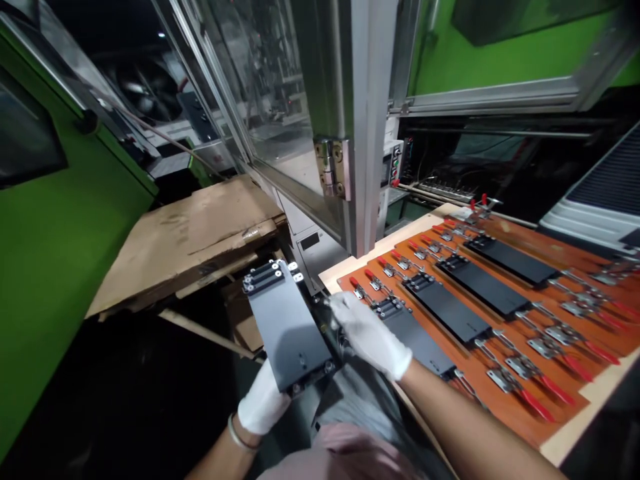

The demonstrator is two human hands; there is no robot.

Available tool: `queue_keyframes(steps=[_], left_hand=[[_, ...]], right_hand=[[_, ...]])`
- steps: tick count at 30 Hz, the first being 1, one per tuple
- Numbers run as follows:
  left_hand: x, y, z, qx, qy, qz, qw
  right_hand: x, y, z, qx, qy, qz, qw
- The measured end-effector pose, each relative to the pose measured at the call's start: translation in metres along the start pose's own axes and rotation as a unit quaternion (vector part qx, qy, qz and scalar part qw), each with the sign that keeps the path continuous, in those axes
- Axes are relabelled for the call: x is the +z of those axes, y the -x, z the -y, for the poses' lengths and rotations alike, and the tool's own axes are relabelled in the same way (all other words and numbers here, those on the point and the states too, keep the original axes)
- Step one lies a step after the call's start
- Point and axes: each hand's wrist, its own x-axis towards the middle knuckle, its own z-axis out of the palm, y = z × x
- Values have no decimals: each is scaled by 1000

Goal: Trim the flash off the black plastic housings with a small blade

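A dark grey rectangular plate, with black blocks and round fittings at its far end, is tilted in the air left of the orange board. My left hand, in a white glove, holds it from below at the near end; the fingers are hidden under it. My right hand, also gloved in white, is just right of the plate, its fingers bent near small metal parts that are too blurred to name. Beside it on the orange board lie several similar plates between red-handled toggle clamps.
A framed glass door with a metal hinge stands ahead, above the board's left end. Cardboard covers a surface at the left, by a green machine panel. A fan is behind.
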Motion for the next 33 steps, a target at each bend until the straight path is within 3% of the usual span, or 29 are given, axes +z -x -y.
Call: queue_keyframes(steps=[6, 11, 19, 23, 28, 33], left_hand=[[-14, -15, -6, -41, 76, -93, 992], [-9, -18, -5, -71, 90, -115, 987], [-15, -26, -9, -11, -46, -127, 991], [-15, -26, -11, -41, 11, -120, 992], [-18, -30, -16, 22, -32, -134, 990], [-12, -31, -6, 16, -13, -163, 986]], right_hand=[[-5, 42, -9, -54, 154, 10, 987], [9, 43, -10, -65, 244, -4, 968], [22, 45, -10, -108, 271, 4, 956], [17, 42, -1, -99, 256, -27, 961], [19, 44, 1, -79, 272, -21, 959], [19, 41, -2, -83, 260, -25, 962]])
